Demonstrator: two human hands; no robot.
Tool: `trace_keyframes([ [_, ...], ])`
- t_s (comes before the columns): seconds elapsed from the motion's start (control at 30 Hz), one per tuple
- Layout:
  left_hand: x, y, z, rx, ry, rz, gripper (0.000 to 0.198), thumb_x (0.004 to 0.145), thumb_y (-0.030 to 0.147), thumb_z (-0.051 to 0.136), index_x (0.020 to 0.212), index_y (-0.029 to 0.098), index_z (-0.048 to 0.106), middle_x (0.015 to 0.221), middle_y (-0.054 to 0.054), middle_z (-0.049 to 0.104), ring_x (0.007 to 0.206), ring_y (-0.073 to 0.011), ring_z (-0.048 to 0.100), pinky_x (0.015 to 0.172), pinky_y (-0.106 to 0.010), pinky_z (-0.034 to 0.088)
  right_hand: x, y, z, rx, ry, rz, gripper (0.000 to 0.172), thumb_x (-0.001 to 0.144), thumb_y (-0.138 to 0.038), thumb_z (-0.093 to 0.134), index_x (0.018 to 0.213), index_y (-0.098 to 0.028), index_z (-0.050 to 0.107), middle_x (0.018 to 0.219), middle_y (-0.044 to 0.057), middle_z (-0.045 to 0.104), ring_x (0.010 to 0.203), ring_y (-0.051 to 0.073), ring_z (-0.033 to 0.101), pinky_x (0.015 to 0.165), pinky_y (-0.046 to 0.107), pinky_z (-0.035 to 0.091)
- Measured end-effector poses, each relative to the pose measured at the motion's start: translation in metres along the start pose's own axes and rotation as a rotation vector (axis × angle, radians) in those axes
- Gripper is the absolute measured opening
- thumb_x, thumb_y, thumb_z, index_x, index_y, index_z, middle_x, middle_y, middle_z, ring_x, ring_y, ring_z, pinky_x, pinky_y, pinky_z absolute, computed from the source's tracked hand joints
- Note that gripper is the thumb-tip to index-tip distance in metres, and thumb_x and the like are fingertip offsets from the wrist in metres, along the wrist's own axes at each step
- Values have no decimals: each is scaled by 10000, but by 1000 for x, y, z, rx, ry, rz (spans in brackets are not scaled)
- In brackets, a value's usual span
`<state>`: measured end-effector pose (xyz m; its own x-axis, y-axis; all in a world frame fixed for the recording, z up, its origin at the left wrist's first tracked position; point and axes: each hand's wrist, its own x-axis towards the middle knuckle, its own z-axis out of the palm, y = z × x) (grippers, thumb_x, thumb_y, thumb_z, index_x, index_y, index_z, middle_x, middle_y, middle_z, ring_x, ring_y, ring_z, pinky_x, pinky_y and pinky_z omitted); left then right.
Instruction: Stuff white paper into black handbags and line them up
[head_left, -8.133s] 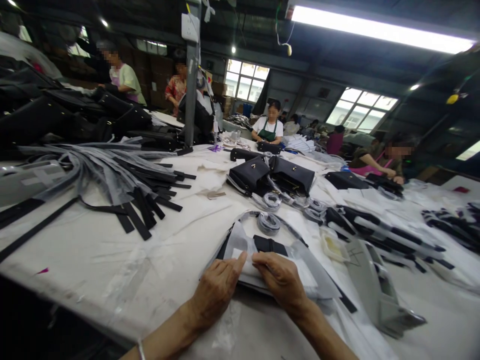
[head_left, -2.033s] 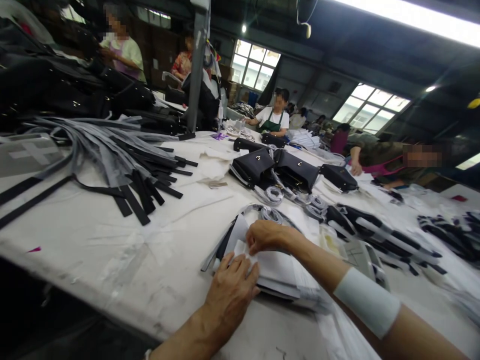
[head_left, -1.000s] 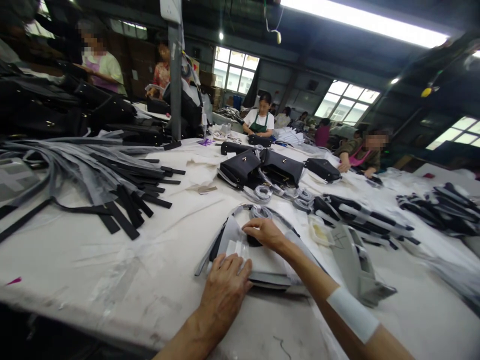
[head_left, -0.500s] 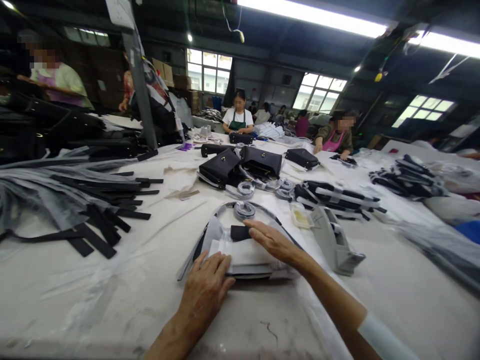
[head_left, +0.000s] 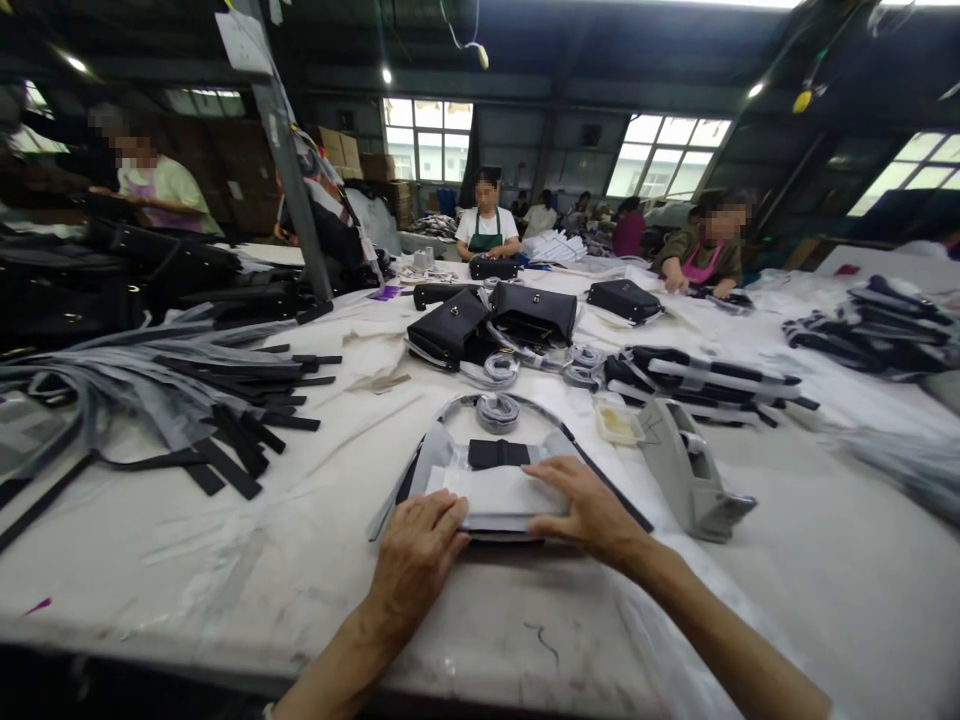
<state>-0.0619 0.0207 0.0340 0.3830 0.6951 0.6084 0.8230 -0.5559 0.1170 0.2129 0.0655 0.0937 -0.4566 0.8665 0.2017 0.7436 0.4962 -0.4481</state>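
In front of me a black bag lies flat, covered with white and grey wrapping (head_left: 487, 490). A black strap tab (head_left: 498, 454) shows at its top middle, and a curved handle (head_left: 559, 415) arches out beyond it. Inside that arch rests a coiled, film-wrapped strap (head_left: 497, 411). My left hand (head_left: 421, 545) presses on the near left corner of the wrapping, fingers stretched out. On the right side, my right hand (head_left: 581, 505) touches the wrapping with its fingers and thumb spread apart.
A grey tape dispenser (head_left: 694, 475) and a small plastic tub (head_left: 619, 422) stand to the right. Several wrapped straps (head_left: 225, 420) spread out on the left. Black bags (head_left: 534, 312) lie farther back, where a co-worker in a green apron (head_left: 486, 235) sits.
My right hand has drawn back from the black tab toward me and opened wider, uncovering more of the tab. My left hand stays at the corner. The view has shifted slightly.
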Motion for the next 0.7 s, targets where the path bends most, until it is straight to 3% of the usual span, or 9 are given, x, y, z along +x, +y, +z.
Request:
trace_keyframes([
  [0.1,5,-9,-12,-51,-30,29,273,985,278,504,1232,206,595,1209,-97,663,1114,-237,631,935,-391,527,-2,5,-35,103,84,93,361,950,-435,543,1236,-249,661,1181,81,686,1101,257,623,986,416,474],
  [0.2,13,-21,-28,-63,-48,24,405,999,376,478,1365,207,512,1401,-124,547,1276,-259,535,1019,-411,489,-9,4,-51,-27,78,32,458,923,-474,588,1329,-261,601,1323,92,632,1243,293,557,1073,484,414],
  [0.33,14,-34,-33,55,-123,61,543,997,416,462,1490,204,383,1533,-132,408,1441,-303,331,1139,-513,345,-24,12,-24,-267,-15,-142,766,823,-500,725,1491,-293,411,1542,98,410,1427,327,350,1184,570,234],
  [0.5,-5,-40,-10,110,-200,123,463,1016,245,394,1478,247,412,1489,-100,481,1360,-229,471,1124,-426,379,-49,51,30,-390,45,-145,710,862,-270,681,1505,-272,383,1527,107,430,1397,321,404,1137,540,358],
  [0.6,-12,-41,-5,87,-182,111,463,1013,238,410,1475,262,421,1479,-87,496,1358,-228,475,1133,-431,375,-53,58,34,-421,82,-163,717,851,-220,669,1505,-277,378,1517,86,449,1387,309,422,1146,529,349],
  [0.7,-14,-43,-5,-1,-197,69,498,1006,284,454,1498,293,378,1527,-76,432,1394,-238,427,1135,-441,380,-44,35,23,-463,113,-155,742,775,-301,770,1451,-274,464,1502,110,464,1378,370,418,1158,599,284],
])
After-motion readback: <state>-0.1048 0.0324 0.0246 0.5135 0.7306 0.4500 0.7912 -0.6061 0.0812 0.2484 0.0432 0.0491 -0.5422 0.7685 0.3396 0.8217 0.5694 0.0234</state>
